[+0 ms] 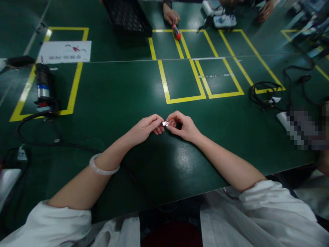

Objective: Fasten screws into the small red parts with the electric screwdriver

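Observation:
My left hand [147, 128] and my right hand [182, 125] meet over the middle of the green table [115, 99]. Both pinch one small shiny metal part [165, 123] between thumb and fingertips, just above the table top. The other fingers of each hand are curled in. A pale bangle [102, 168] sits on my left wrist. The part is too small to make out in detail.
Yellow tape rectangles [180, 82] mark the table beyond my hands. An electric screwdriver [43, 88] with a black cable lies at the left, a white label sheet [65, 51] behind it. A black tray [128, 17], another person's hand [171, 15] by a red tool [176, 32], and coiled cable [264, 93] lie farther off.

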The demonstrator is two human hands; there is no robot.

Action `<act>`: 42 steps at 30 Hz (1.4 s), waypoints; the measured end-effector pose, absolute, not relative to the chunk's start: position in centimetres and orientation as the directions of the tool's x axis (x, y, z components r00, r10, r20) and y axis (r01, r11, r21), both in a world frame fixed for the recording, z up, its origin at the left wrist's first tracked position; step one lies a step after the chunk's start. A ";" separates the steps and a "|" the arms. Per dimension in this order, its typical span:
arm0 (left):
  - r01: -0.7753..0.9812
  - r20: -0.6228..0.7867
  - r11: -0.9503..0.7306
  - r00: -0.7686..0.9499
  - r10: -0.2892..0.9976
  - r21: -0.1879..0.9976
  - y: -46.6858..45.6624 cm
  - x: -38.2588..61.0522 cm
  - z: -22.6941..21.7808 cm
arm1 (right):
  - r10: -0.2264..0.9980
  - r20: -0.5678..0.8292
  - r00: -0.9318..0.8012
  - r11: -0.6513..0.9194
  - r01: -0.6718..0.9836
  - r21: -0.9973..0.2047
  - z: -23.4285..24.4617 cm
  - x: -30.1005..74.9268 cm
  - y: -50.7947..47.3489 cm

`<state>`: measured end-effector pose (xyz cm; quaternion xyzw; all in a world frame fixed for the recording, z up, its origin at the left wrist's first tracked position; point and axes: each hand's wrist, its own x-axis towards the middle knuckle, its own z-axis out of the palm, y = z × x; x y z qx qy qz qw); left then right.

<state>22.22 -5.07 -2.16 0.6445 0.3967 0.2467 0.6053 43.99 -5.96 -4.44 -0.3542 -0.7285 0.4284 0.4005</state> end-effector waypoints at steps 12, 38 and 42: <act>0.238 -0.183 0.061 0.533 0.826 0.969 -5.7 22.6 -1.7 | 0.879 0.187 -0.438 0.286 0.172 -0.943 -4.4 44.2 -5.8; 0.152 -0.129 0.061 0.492 0.861 0.986 -5.4 22.3 -2.4 | 0.822 0.337 -0.459 0.475 0.226 -0.850 -4.8 44.2 -5.6; 0.176 -0.144 0.065 0.487 0.862 0.982 -5.6 22.4 -2.1 | 0.821 0.330 -0.467 0.479 0.248 -0.842 -4.6 44.1 -5.7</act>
